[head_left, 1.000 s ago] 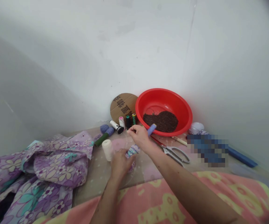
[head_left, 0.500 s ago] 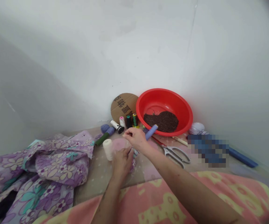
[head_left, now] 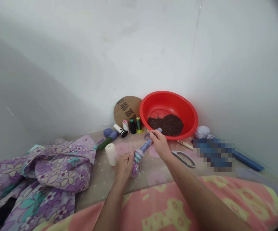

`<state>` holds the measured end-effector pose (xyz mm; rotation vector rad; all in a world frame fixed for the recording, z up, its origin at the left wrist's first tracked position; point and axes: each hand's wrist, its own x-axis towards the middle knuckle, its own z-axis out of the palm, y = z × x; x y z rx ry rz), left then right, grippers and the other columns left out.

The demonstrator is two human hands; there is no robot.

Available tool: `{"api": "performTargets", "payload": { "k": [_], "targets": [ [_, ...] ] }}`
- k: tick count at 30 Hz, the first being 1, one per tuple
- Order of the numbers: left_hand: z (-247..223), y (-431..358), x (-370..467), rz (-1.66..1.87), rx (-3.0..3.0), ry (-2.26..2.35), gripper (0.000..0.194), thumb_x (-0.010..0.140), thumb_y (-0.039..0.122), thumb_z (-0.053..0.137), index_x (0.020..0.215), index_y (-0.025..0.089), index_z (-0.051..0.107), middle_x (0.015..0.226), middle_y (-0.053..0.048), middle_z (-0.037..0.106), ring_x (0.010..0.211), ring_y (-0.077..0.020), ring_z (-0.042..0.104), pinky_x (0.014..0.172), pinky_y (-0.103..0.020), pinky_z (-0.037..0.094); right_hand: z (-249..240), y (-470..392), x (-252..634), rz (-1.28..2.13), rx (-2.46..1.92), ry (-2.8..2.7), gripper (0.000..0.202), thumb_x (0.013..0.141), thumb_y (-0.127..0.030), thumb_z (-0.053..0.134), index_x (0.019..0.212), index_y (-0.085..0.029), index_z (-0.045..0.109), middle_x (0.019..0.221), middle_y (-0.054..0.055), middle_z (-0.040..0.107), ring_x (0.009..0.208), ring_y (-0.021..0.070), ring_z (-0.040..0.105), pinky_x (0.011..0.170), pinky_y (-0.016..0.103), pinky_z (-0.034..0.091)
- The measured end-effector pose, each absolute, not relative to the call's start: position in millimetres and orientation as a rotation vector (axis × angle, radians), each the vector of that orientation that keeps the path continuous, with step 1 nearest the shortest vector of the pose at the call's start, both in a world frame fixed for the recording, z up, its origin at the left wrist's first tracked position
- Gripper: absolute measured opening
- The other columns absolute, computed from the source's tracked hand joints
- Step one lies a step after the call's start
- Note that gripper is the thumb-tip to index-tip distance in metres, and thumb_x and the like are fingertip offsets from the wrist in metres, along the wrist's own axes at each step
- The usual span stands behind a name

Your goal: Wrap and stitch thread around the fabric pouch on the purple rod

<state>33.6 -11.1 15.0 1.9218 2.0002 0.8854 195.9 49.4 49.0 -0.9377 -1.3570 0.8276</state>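
Note:
A stick wrapped in bluish purple (head_left: 144, 148) has a bundle of purple floral cloth (head_left: 135, 169) at its lower end, gathered at the neck. My left hand (head_left: 124, 168) is closed on the cloth end from the left, with fingertips at the gathered neck. A pale strand runs over the lower stick. My right hand (head_left: 160, 143) has its fingers pinched beside the stick's upper part; anything between them is too small to make out. Just left of my left hand stands a white thread cone (head_left: 111, 154). Scissors (head_left: 184, 158) lie to the right, partly behind my right wrist.
A red basin (head_left: 192, 120) with dark grains (head_left: 169, 124) stands by the wall, beside a cardboard disc (head_left: 125, 110). Several thread spools (head_left: 132, 126) line the back. Floral cloth (head_left: 64, 173) lies left, a green-and-purple stick (head_left: 107, 142) near it. A pink-yellow blanket (head_left: 163, 205) covers the front.
My right hand has moved right and down, from above my left hand to beside the stick's upper part. The stick and its cloth end now show more between my hands.

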Motion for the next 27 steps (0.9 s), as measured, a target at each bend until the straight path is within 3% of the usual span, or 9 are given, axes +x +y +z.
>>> {"api": "performTargets", "payload": {
  "k": [4, 8, 14, 19, 27],
  "targets": [
    [13.5, -9.5, 33.5, 0.94, 1.93, 1.975, 0.044, 0.087, 0.04, 0.026, 0.085, 0.021, 0.067, 0.089, -0.004, 0.066, 0.084, -0.0166, 0.056, 0.068, -0.025, 0.037, 28.9, 42.2, 201.4, 0.903, -0.92, -1.397, 0.019, 0.074, -0.032, 0.048, 0.074, -0.016, 0.056, 0.052, -0.004, 0.043, 0.045, 0.009, 0.041, 0.043, 0.02, 0.036],
    [11.9, -9.1, 33.1, 1.002, 1.886, 1.964, 0.042, 0.086, 0.039, 0.028, 0.091, 0.022, 0.066, 0.092, -0.004, 0.066, 0.085, -0.0179, 0.057, 0.071, -0.027, 0.04, 3.3, 36.2, 199.1, 0.977, -0.945, -1.566, 0.021, 0.074, -0.032, 0.051, 0.073, -0.016, 0.063, 0.05, -0.003, 0.049, 0.043, 0.0087, 0.043, 0.042, 0.019, 0.034],
    [9.3, -6.7, 28.9, 1.039, 1.887, 1.863, 0.042, 0.086, 0.033, 0.026, 0.096, 0.022, 0.065, 0.093, -0.003, 0.067, 0.09, -0.0183, 0.057, 0.08, -0.031, 0.04, -22.2, 29.1, 189.8, 0.93, -0.928, -1.781, 0.016, 0.071, -0.027, 0.056, 0.074, -0.02, 0.07, 0.064, 0.0, 0.067, 0.061, 0.0153, 0.058, 0.054, 0.022, 0.042],
    [3.5, -2.3, 26.2, 1.104, 1.89, 1.832, 0.04, 0.085, 0.031, 0.027, 0.097, 0.023, 0.065, 0.095, -0.002, 0.067, 0.091, -0.0176, 0.058, 0.08, -0.03, 0.042, -24.3, 24.4, 188.8, 0.863, -0.996, -1.813, 0.014, 0.07, -0.023, 0.058, 0.076, -0.022, 0.071, 0.076, 0.002, 0.07, 0.07, 0.0193, 0.063, 0.064, 0.027, 0.047],
    [7.9, -5.6, 28.8, 1.416, 2.163, 1.891, 0.03, 0.081, 0.035, 0.043, 0.073, 0.02, 0.068, 0.08, -0.004, 0.062, 0.081, -0.0177, 0.054, 0.074, -0.03, 0.041, -25.0, 28.6, 190.3, 0.796, -0.948, -1.504, 0.019, 0.072, -0.028, 0.054, 0.078, -0.021, 0.07, 0.076, 0.003, 0.07, 0.07, 0.019, 0.064, 0.065, 0.03, 0.05]
  ]
}}
